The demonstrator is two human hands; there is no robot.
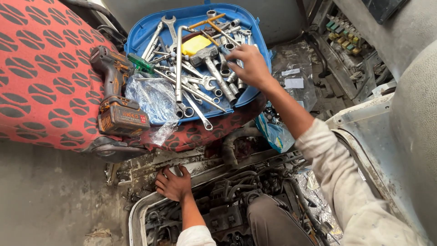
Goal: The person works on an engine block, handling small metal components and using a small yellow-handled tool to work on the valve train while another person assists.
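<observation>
The right hand (pixel 248 66) reaches into the blue tray (pixel 141 38) at twelve o'clock, fingers spread narrowly over the wrenches (pixel 200 86); its fingertips hide whether they grip anything. The left hand (pixel 173 184) lies flat, fingers together, on the engine bay's grimy edge (pixel 145 171) at six o'clock, wrist cut off below.

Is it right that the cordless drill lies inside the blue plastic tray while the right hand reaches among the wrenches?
Not quite. The head view shows the orange-and-black cordless drill lying on the red patterned seat, left of the blue plastic tray, not inside it. The right hand does reach among the wrenches.
</observation>
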